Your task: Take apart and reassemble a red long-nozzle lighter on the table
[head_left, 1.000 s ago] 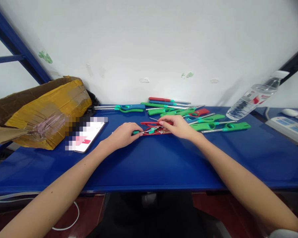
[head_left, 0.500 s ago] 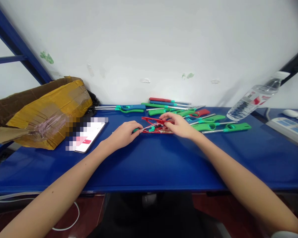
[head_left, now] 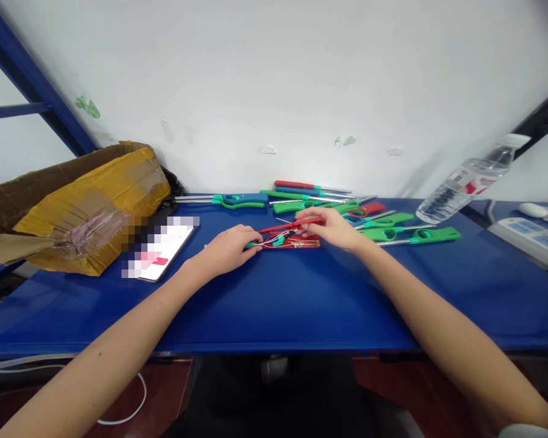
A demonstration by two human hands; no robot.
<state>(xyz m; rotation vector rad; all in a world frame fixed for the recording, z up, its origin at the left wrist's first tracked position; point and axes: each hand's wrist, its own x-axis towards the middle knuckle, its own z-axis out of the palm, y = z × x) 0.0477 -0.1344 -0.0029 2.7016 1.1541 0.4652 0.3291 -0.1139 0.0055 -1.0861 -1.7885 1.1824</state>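
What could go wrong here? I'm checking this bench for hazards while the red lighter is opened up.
The right hand lifts one red shell half while the left hand steadies the open red lighter; its thin exposed wires could snag or bend. Loose inner parts might slip onto the blue table. The water bottle leans near the power strip; it might tip and leak.

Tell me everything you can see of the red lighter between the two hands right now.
The red lighter is a long-handled plastic one, split open into two shell halves: one lies flat on the blue table, the other is tilted above it. Thin white wires and a teal part show inside. The left hand pinches its greenish left end; the right hand grips the raised half. Finer inner detail is too small to tell.
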